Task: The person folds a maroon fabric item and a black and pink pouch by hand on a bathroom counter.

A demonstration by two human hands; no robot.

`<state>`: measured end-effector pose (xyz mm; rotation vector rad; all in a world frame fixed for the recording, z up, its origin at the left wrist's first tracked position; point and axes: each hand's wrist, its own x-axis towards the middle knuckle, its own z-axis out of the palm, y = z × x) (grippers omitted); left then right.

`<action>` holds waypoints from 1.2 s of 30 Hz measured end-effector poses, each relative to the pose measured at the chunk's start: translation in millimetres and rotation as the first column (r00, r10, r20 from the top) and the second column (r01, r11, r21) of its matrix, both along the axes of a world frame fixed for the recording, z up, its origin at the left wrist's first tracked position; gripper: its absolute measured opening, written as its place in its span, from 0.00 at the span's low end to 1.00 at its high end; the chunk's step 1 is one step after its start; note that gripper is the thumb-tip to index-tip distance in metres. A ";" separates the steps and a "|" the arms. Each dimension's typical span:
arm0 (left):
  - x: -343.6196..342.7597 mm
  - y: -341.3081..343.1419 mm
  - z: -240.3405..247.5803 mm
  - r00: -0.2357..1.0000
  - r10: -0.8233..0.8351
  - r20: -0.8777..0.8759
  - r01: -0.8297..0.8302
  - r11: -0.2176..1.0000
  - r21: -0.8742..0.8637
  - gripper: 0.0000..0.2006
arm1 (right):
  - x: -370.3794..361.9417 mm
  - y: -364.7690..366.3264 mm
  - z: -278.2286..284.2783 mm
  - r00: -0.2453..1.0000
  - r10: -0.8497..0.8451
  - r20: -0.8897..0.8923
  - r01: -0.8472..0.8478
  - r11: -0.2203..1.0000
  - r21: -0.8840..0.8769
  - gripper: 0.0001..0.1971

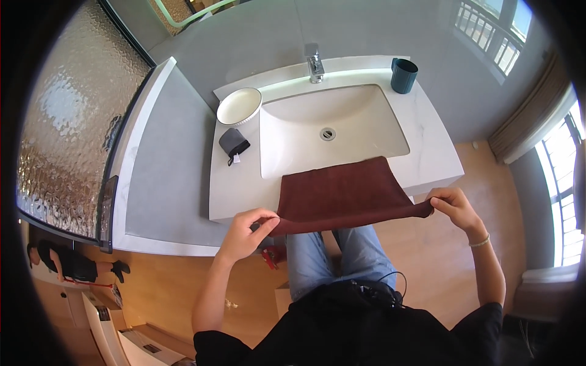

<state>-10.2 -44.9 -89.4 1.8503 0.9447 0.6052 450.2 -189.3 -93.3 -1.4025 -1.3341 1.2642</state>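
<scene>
A dark red-brown cloth (342, 192) is stretched between my two hands, its far part lying over the front edge of the sink and counter. My left hand (247, 233) pinches its near left corner between thumb and fingers. At the near right corner, my right hand (455, 207) is closed on the cloth in the same way. The near edge hangs just in front of the counter, above my legs, and looks slightly rolled or folded. Beyond the cloth lies the white sink basin (332, 113) with a round metal drain (328, 133).
A chrome faucet (315, 66) stands behind the basin. Left on the white counter (235, 192) are a white bowl (239, 107) and a folded dark grey cloth (234, 143). A teal mug (404, 76) stands at the back right. Another person (73, 261) is at far left.
</scene>
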 end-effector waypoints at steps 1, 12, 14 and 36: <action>-1.1 -4.5 -1.2 1.000 -0.002 -0.001 0.002 1.000 -0.006 0.08 | -1.2 -3.2 2.2 1.000 -0.001 -0.010 0.001 1.000 0.001 0.09; 3.5 12.8 -52.3 0.997 0.071 -0.021 -0.069 0.994 0.089 0.09 | -2.6 15.5 -29.1 0.992 -0.016 0.121 0.021 0.999 -0.035 0.10; 14.3 29.6 -56.6 0.991 0.119 -0.060 -0.104 0.971 0.213 0.09 | -0.5 34.2 -37.5 0.977 -0.034 0.208 0.032 0.999 0.009 0.11; 47.4 82.3 -53.3 0.914 -0.077 -0.398 0.184 0.953 0.239 0.12 | -31.2 100.6 -42.6 0.738 -0.019 0.674 -0.184 0.956 0.227 0.09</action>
